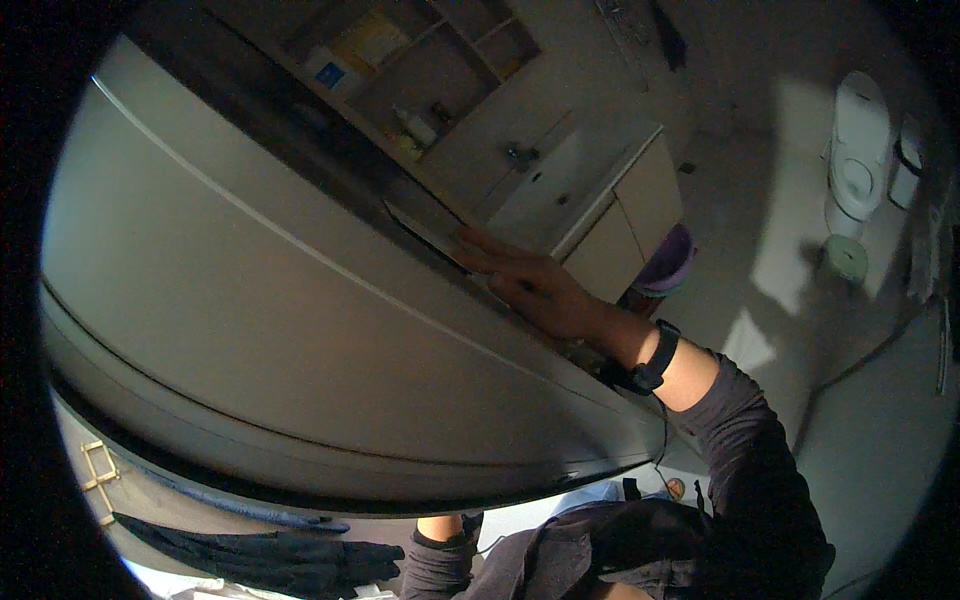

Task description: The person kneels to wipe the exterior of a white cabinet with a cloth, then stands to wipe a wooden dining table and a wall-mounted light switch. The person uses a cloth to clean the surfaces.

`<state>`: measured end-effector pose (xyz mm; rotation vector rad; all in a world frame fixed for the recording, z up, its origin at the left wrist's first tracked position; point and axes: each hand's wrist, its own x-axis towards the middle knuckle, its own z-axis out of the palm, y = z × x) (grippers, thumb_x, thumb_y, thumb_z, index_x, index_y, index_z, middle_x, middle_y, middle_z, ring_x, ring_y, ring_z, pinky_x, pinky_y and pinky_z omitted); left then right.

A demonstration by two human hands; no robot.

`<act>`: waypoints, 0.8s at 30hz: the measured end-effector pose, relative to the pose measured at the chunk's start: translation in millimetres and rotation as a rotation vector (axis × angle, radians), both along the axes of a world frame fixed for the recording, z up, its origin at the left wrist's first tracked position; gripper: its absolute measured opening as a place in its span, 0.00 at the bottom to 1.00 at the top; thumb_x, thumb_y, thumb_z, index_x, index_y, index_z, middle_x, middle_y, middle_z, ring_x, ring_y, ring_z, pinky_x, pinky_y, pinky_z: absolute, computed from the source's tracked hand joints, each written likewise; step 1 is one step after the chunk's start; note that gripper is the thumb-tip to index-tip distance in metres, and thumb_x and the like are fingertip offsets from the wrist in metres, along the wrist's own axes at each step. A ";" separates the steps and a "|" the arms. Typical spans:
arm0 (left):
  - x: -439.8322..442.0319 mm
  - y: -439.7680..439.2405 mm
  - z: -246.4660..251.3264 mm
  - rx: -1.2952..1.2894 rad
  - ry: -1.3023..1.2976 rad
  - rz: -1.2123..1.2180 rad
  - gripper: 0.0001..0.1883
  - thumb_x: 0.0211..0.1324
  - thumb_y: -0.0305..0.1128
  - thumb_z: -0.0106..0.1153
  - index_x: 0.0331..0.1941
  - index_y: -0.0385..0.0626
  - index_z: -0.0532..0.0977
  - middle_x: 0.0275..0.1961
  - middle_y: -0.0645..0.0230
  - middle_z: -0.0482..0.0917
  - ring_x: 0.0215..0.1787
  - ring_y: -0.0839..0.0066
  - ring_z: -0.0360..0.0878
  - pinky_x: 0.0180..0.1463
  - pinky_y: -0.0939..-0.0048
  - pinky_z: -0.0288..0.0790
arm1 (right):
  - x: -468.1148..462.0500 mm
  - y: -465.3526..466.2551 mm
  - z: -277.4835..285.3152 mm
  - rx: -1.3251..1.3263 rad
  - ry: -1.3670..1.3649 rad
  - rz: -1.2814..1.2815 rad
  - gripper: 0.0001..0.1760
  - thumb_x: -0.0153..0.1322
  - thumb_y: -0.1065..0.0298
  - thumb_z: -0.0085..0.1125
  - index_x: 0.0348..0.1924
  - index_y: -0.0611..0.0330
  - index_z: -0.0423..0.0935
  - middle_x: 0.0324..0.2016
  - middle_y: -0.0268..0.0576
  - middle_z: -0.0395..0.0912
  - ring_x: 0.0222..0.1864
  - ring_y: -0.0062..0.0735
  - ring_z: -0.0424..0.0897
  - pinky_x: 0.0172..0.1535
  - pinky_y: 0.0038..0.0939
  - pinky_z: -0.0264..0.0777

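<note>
A large grey panel (pixel 262 315), apparently part of a household appliance, fills the left and centre of the head view. It has a pale trim line and a curved, dark-edged rim. My right hand (pixel 544 289) reaches along its far edge, with the fingers stretched toward a narrow dark gap (pixel 424 236). Deep shadow hides whether the fingertips grip that edge or only rest by it. A black wristband (pixel 660 358) circles my right wrist. My left hand is out of view behind the panel; only the left forearm (pixel 441 528) shows below the rim.
Beyond the panel are a washbasin counter (pixel 592 180), a purple bucket (pixel 666 262) and open shelves (pixel 427 82) with bottles. A toilet (pixel 856 157) and a green stool (pixel 846 257) stand at right. Dark clothing (pixel 277 551) hangs by a wall rack (pixel 99 476) at lower left.
</note>
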<state>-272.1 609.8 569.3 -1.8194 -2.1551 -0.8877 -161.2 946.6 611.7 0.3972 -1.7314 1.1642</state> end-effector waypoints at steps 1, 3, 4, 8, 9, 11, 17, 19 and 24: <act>-2.2 2.4 0.4 -0.001 0.000 -0.005 0.42 0.65 0.49 0.57 0.70 0.41 0.45 0.72 0.46 0.45 0.74 0.47 0.44 0.75 0.51 0.47 | -0.4 0.5 -0.1 -0.014 -0.012 0.027 0.26 0.81 0.54 0.42 0.69 0.52 0.67 0.74 0.51 0.52 0.76 0.49 0.51 0.72 0.43 0.49; -4.9 4.5 1.5 -0.002 0.000 -0.012 0.42 0.65 0.49 0.56 0.71 0.41 0.45 0.72 0.45 0.45 0.74 0.47 0.43 0.75 0.51 0.46 | -0.3 0.7 0.2 -0.043 -0.051 0.080 0.27 0.81 0.53 0.43 0.70 0.53 0.65 0.74 0.50 0.52 0.76 0.48 0.50 0.73 0.43 0.48; -5.4 4.6 1.9 0.000 -0.002 -0.016 0.42 0.65 0.49 0.56 0.71 0.41 0.44 0.73 0.45 0.44 0.74 0.47 0.42 0.75 0.51 0.46 | -0.4 0.3 0.4 -0.015 -0.053 0.035 0.27 0.81 0.54 0.43 0.71 0.53 0.64 0.74 0.49 0.52 0.76 0.47 0.50 0.73 0.43 0.47; -4.6 -2.7 4.7 -0.011 -0.008 -0.021 0.43 0.65 0.49 0.56 0.71 0.41 0.43 0.73 0.45 0.43 0.75 0.47 0.41 0.75 0.51 0.45 | -1.5 -0.7 1.5 0.063 -0.054 -0.030 0.27 0.81 0.58 0.43 0.72 0.52 0.60 0.74 0.47 0.53 0.76 0.46 0.51 0.74 0.43 0.46; -5.6 -5.6 8.9 -0.017 -0.014 -0.025 0.43 0.66 0.49 0.56 0.71 0.41 0.43 0.73 0.45 0.42 0.75 0.47 0.41 0.75 0.50 0.45 | -2.9 -5.0 5.9 0.078 -0.043 -0.021 0.27 0.81 0.59 0.43 0.73 0.52 0.59 0.74 0.47 0.54 0.76 0.46 0.51 0.74 0.43 0.45; -4.0 -11.5 8.5 -0.021 -0.017 -0.022 0.44 0.66 0.50 0.56 0.71 0.41 0.42 0.73 0.45 0.42 0.75 0.46 0.40 0.76 0.50 0.45 | -1.1 -8.2 5.3 0.029 -0.122 -0.012 0.27 0.81 0.60 0.44 0.72 0.52 0.60 0.74 0.47 0.55 0.76 0.47 0.52 0.74 0.42 0.46; -6.4 -15.2 23.0 -0.034 -0.022 -0.017 0.45 0.66 0.50 0.55 0.72 0.41 0.40 0.74 0.44 0.39 0.76 0.46 0.38 0.76 0.50 0.43 | 6.5 -11.8 24.8 0.024 -0.020 -0.057 0.25 0.79 0.63 0.47 0.70 0.52 0.65 0.73 0.47 0.57 0.74 0.48 0.57 0.72 0.42 0.53; -8.1 -12.6 27.4 -0.035 -0.022 -0.017 0.45 0.66 0.51 0.55 0.72 0.41 0.39 0.74 0.44 0.39 0.76 0.46 0.37 0.76 0.50 0.43 | 10.5 -14.3 32.6 -0.004 -0.002 -0.042 0.24 0.79 0.64 0.49 0.68 0.52 0.68 0.72 0.48 0.59 0.69 0.47 0.64 0.68 0.41 0.59; -12.9 -11.2 40.8 -0.038 -0.024 -0.026 0.46 0.66 0.51 0.55 0.73 0.41 0.38 0.74 0.43 0.37 0.77 0.45 0.35 0.77 0.49 0.42 | 12.1 -19.3 57.6 -0.066 0.034 0.012 0.21 0.78 0.65 0.53 0.64 0.49 0.74 0.69 0.52 0.63 0.63 0.45 0.73 0.62 0.36 0.69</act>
